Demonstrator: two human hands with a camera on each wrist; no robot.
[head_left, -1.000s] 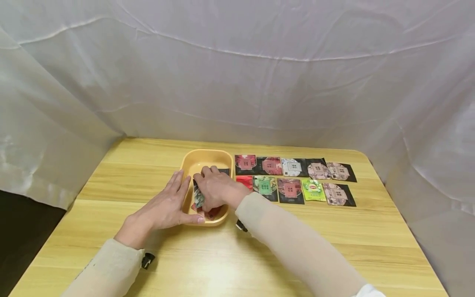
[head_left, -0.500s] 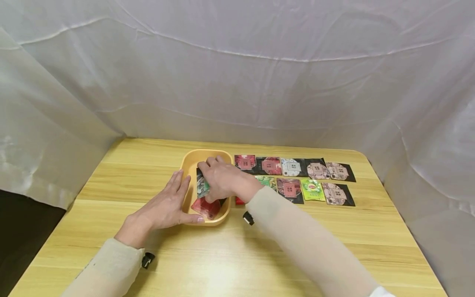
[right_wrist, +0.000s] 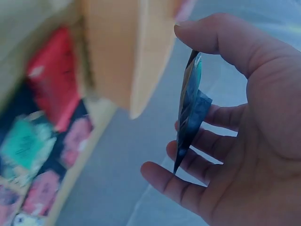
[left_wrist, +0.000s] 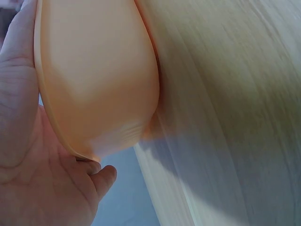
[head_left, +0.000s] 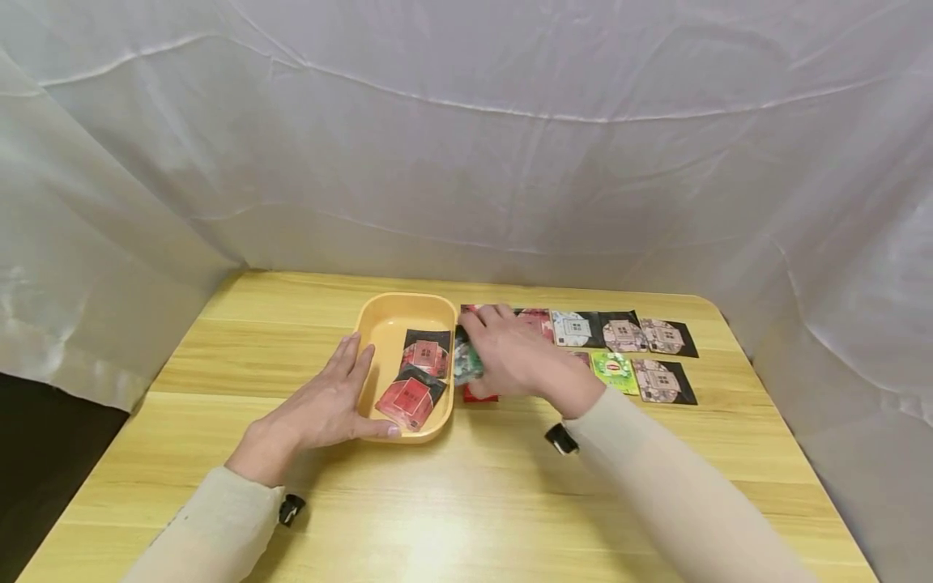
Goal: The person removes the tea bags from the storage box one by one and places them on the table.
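My left hand (head_left: pixel 317 405) lies along the left and near rim of a yellow-orange plastic tray (head_left: pixel 394 309), thumb at the near rim, fingers fairly straight. The left wrist view shows this palm against the tray's outer wall (left_wrist: pixel 108 94). Inside the tray are two red-and-black tea bag sachets, one (head_left: pixel 426 356) partly under the other (head_left: pixel 411 398). My right hand (head_left: pixel 513 352) pinches a dark green-and-black tea bag sachet (head_left: pixel 466 360) just beyond the tray's right rim. In the right wrist view that sachet (right_wrist: pixel 190 103) is seen nearly edge-on between thumb and fingers.
Two rows of flat sachets lie right of the tray, including a white-and-black one (head_left: pixel 573 328), a yellow-green one (head_left: pixel 614 372) and a pink-and-black one (head_left: pixel 659 382). A red sachet (head_left: pixel 481 395) is partly under my right hand. A grey cloth (head_left: pixel 466 178) hangs behind the table.
My right hand has lifted the green-and-black sachet out of the tray and moved right over its rim, uncovering two red-and-black sachets. My left hand has stayed in place.
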